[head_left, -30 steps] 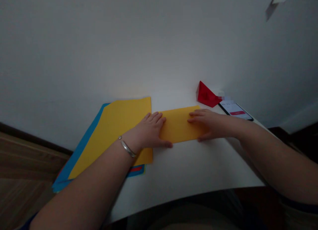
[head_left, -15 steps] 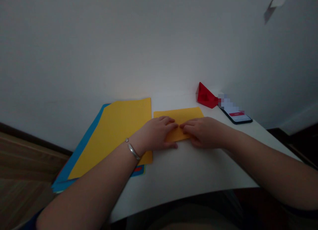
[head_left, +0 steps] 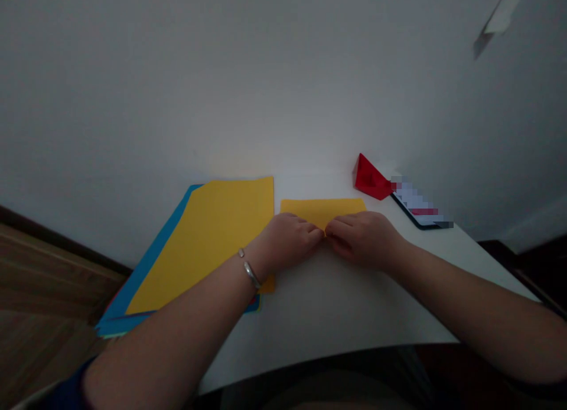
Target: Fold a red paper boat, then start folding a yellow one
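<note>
- The yellow paper (head_left: 322, 207) lies on the desk (head_left: 328, 315), right of the large yellow sheet (head_left: 212, 233); its far edge shows and the hands cover much of its near part.
- The left hand (head_left: 292, 238) and right hand (head_left: 365, 238) nearly meet at the middle of its near edge. Each grip looks clamped on the paper there, fingers drawn together, a sliver of yellow between the tips; the thumbs are mostly hidden.
- The step in hand seems to be pinching or creasing that edge. To do it well, the layers should be lined up before pressing hard.
- Even pressure from both sides would likely keep the paper from skewing; a light touch suits it, since thin stock may wrinkle.
- Running the fingertips outward from the middle should give a straighter line than pressing in spots.
- No box, tray or cup shows. Blue paper (head_left: 144, 268) pokes out under the large sheet at left, while the folded red paper (head_left: 371, 178) stands far right, beside the phone (head_left: 410, 206); its inside cannot be made out.
</note>
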`<state>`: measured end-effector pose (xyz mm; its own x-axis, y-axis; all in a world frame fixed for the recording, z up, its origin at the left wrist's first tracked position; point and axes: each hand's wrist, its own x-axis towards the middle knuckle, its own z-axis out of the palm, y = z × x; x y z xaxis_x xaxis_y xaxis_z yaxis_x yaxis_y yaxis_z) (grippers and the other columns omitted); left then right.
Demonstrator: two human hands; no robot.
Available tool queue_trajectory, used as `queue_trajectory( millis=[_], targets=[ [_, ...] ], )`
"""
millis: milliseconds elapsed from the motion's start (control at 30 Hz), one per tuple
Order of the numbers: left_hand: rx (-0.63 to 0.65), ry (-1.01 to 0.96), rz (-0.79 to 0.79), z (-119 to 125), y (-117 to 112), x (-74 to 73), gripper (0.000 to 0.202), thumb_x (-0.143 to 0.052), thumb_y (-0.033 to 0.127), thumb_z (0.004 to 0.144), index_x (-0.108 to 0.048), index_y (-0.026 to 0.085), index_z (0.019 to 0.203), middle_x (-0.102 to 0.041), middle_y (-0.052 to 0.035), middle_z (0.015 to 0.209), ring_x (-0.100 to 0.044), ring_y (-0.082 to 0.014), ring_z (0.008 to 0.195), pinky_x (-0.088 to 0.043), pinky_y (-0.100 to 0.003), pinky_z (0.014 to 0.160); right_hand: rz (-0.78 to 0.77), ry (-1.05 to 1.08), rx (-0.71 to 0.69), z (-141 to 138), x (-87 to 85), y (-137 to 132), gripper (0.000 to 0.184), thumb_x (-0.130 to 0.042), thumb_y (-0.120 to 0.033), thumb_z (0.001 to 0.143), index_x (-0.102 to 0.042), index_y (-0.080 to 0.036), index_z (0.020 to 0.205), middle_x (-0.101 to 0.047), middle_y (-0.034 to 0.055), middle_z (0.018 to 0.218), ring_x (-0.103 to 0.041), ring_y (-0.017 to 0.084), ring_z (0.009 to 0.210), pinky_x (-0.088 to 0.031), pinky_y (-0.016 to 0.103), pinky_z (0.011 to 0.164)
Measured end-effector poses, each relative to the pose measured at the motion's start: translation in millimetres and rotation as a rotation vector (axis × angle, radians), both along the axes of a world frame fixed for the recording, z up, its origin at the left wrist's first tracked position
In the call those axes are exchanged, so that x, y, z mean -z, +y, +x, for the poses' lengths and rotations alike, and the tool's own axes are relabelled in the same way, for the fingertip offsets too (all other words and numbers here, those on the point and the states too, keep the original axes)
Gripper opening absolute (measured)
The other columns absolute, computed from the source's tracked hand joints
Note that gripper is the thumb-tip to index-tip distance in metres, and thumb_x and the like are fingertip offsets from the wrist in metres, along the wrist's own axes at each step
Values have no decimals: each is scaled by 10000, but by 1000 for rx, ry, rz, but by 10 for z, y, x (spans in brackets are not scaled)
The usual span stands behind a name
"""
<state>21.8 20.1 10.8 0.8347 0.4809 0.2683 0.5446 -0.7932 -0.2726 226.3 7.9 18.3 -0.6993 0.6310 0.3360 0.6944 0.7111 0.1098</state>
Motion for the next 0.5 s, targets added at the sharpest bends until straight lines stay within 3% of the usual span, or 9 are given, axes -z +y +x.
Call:
queue_trajectory(
  millis=[300,500],
  targets=[
    [87,-118,261,-26,-55,-111,129,-552,185,897,-598,199,777,-631,20,688,-555,-148,619,-381,-306,568,0,137,53,-83,-34,-76,186,-499,-262,862,-638,-173,777,-667,41,731,-531,142,613,-216,294,540],
    [115,-95,257,-4,-55,-121,140,-556,217,902,-605,210,772,-629,19,703,-536,-153,658,-359,-330,604,-117,107,86,-123,-91,-97,173,-488,-274,859,-636,-186,855,-683,43,812,-562,155,676,-235,292,553]
  ],
)
